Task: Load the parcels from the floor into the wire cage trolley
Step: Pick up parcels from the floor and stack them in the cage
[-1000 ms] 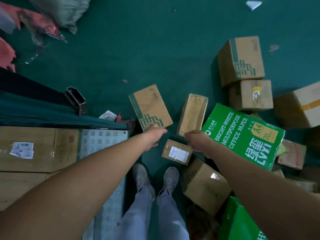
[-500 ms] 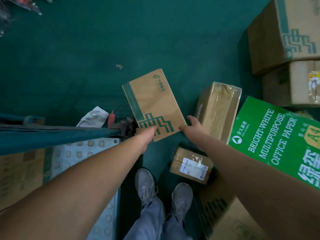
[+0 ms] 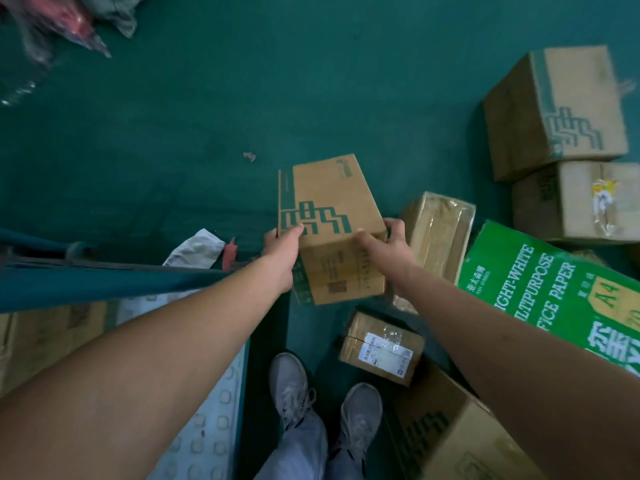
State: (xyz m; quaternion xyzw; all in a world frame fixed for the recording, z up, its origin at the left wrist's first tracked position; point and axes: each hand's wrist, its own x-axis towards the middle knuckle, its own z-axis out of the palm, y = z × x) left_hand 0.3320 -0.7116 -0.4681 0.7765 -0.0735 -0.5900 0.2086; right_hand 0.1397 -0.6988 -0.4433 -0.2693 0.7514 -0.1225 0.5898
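Observation:
A brown cardboard parcel (image 3: 329, 216) with a green stepped logo is lifted off the green floor, tilted toward me. My left hand (image 3: 282, 252) grips its left edge, thumb on the top face. My right hand (image 3: 384, 247) grips its right edge, thumb on top and fingers round the side. The trolley (image 3: 104, 282), with a teal rail and a white studded base, lies at lower left. A brown box (image 3: 48, 337) sits inside it.
On the floor to the right lie a taped brown box (image 3: 438, 233), a small labelled box (image 3: 381, 344), a green office-paper carton (image 3: 554, 292), two stacked brown boxes (image 3: 561, 109) and another box (image 3: 460, 441) by my shoes (image 3: 325, 400). Plastic bags (image 3: 69, 26) lie at top left.
Both hands have closed on the logo parcel's edges and raised it off the floor, tipping it toward me. The view has also shifted nearer the boxes.

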